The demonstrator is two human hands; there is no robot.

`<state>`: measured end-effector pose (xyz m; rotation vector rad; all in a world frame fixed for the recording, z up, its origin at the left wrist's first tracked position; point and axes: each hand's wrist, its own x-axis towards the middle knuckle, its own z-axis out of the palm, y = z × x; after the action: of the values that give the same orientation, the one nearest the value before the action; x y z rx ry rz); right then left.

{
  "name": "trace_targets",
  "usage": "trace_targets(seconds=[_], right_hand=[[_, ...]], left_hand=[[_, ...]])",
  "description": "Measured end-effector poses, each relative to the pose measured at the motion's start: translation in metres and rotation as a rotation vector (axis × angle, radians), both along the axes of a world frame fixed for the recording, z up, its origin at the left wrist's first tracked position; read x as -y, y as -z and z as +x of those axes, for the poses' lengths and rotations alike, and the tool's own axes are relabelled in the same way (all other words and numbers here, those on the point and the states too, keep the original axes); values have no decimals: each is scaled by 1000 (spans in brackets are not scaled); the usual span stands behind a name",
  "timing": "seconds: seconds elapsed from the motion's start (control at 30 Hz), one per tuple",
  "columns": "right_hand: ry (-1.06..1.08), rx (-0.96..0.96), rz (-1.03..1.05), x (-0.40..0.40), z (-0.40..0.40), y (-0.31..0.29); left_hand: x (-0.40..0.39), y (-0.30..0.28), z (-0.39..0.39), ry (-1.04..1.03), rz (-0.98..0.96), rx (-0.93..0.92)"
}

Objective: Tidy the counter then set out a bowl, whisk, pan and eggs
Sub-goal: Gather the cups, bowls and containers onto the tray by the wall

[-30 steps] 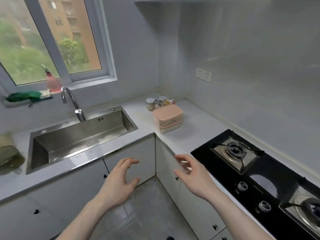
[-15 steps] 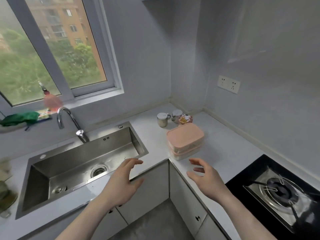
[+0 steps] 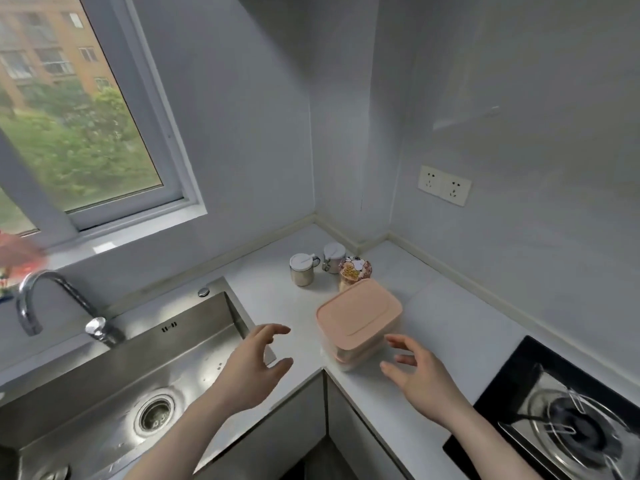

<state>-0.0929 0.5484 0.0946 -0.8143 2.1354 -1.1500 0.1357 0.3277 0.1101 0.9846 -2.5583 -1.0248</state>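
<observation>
**Hands closing in on the pink boxes**

Stacked pink boxes [image 3: 360, 323] on the counter [image 3: 450, 327] at the inside corner, just ahead of and between both hands. Left hand [image 3: 252, 368] off to the boxes' left, right hand [image 3: 419, 372] at their near right corner and the closer of the two; neither touching. Fingers of both spread and gently curved, holding nothing. Long axis running from near left to far right. Rounded pink lids over paler tubs, contents hidden. Probably a two-handed lift to clear the corner. Three small jars [image 3: 329, 265] behind, well clear.
</observation>
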Motion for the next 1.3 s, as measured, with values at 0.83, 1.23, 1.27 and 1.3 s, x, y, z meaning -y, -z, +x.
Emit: trace_targets(seconds=[0.83, 1.23, 1.27, 1.3], right_hand=[[653, 552, 166, 123, -39, 94], [784, 859, 32, 144, -23, 115], [802, 868, 31, 142, -21, 115], [811, 866, 29, 140, -19, 112]], left_hand=[[161, 104, -225, 176, 798, 405], [137, 114, -234, 182, 930, 487], [137, 114, -231, 206, 930, 503], [137, 112, -229, 225, 930, 511]])
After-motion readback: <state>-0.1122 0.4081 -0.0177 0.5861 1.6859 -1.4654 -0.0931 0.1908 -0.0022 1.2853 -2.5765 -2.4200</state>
